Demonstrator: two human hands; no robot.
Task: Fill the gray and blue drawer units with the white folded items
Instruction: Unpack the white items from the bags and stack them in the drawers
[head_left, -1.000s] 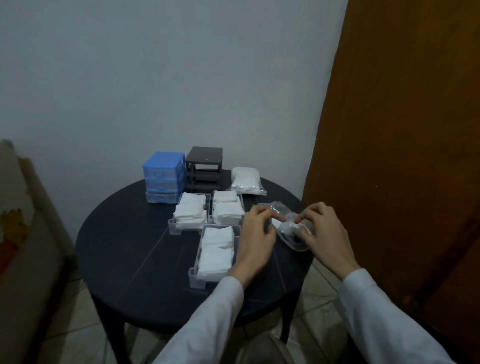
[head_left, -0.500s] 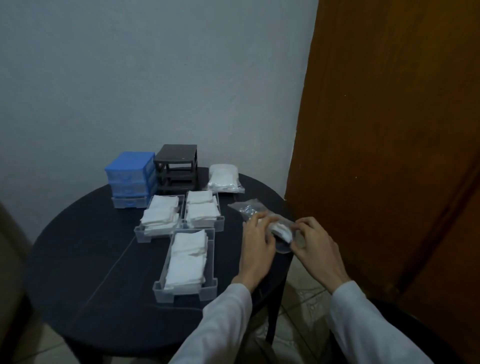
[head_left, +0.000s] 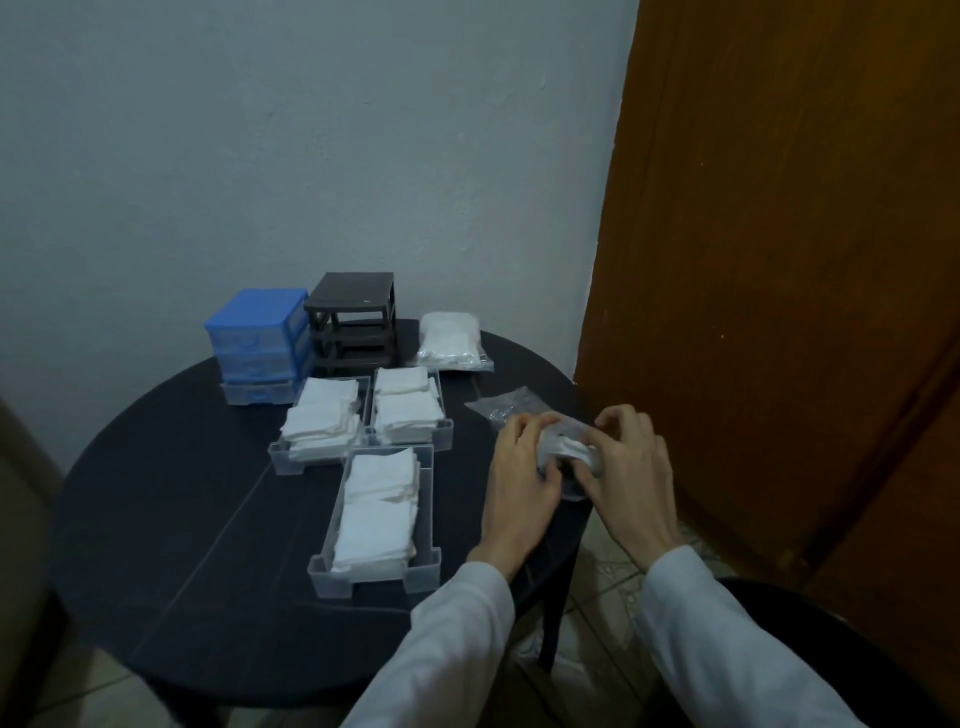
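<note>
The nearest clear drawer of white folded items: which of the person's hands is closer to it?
Left. The left hand is just right of the nearest clear drawer; the right hand lies farther right, beyond it.

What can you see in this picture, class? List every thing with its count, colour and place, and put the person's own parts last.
Table: one, dark, round, centre.
Blue drawer unit: one, blue, far left of the table.
Gray drawer unit: one, dark gray, drawers out, beside the blue one.
Clear drawers: three, holding white folded items, mid-table.
Sealed bag: one, clear with white contents, far side, right of the gray unit.
Open bag: one, clear, white contents, between the hands.
Door: one, brown, right.
Wall: pale, behind.
Left hand: grips the open bag.
Right hand: grips the open bag.
Sleeves: two, white.
</note>
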